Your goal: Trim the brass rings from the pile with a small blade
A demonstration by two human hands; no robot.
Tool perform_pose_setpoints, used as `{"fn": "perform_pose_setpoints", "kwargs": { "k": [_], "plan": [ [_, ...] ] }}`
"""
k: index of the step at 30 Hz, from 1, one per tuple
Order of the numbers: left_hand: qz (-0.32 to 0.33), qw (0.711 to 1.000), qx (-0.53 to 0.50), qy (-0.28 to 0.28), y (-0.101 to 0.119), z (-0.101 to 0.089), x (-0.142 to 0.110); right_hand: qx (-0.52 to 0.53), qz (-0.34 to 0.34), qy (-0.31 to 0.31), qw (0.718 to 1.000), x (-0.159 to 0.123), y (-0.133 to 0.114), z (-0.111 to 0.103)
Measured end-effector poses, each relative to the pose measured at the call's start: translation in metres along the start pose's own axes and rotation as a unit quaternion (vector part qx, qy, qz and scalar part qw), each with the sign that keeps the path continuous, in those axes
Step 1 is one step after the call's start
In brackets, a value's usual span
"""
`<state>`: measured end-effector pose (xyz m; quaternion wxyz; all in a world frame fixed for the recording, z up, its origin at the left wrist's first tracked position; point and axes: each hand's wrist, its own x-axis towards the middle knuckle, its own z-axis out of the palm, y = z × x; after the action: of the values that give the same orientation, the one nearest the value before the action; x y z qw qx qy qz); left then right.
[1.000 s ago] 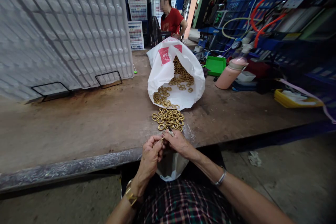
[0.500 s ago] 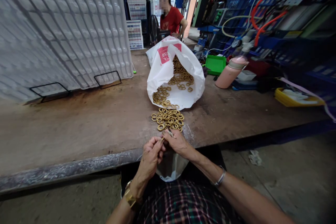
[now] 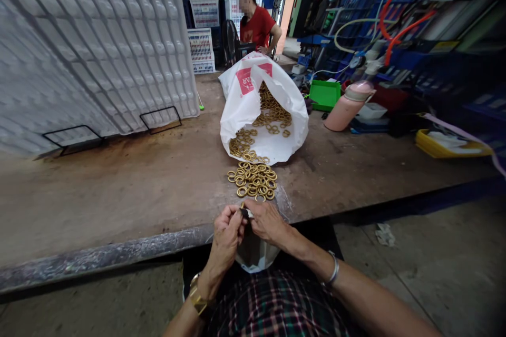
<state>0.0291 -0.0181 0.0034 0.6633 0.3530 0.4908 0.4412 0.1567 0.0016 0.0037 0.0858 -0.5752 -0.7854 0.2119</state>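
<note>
My left hand [image 3: 227, 231] is closed in a pinch at the table's front edge, with the gold-coloured rim of a metal ring [image 3: 242, 204] showing at its fingertips. My right hand [image 3: 269, 224] meets it from the other side, wrapped round a small tool [image 3: 249, 214] with a dark end and a pale body; its kind is not clear. The tool's dark end touches the left fingertips. Just beyond both hands lies a loose pile of gold-coloured metal rings [image 3: 256, 178]. Behind the pile a white sack [image 3: 272, 148] lies on its side, its mouth facing me, more rings inside.
White ribbed plastic trays [image 3: 118, 52] stand at the left on black wire feet. A pink bottle [image 3: 343, 110], a green tray [image 3: 324, 95] and a yellow tray [image 3: 429, 148] are at the right. A pale bag [image 3: 259, 263] hangs below my hands. A person in red [image 3: 259, 29] is beyond the table.
My right hand has drawn back slightly towards me, and its tool has come down to the left fingertips. One ring at the pile's near edge is now uncovered.
</note>
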Motion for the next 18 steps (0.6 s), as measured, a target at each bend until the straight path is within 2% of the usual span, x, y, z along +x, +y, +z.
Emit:
{"fn": "perform_pose_setpoints", "kwargs": {
  "k": [6, 10, 14, 18],
  "plan": [
    [0.005, 0.999, 0.032, 0.017, -0.001, 0.002, 0.001, -0.055, 0.024, -0.018, 0.998, 0.0, -0.004, -0.003],
    [0.001, 0.999, 0.034, -0.004, -0.004, -0.001, -0.002, -0.08, 0.047, -0.034, 0.995, 0.0, -0.006, -0.002],
    [-0.022, 0.999, -0.008, -0.041, 0.001, -0.004, -0.014, -0.091, 0.078, -0.04, 0.992, 0.004, -0.005, -0.007],
    [-0.033, 0.992, -0.095, -0.083, 0.009, -0.006, -0.023, -0.081, 0.08, 0.01, 0.993, 0.009, -0.002, -0.013]
  ]
}}
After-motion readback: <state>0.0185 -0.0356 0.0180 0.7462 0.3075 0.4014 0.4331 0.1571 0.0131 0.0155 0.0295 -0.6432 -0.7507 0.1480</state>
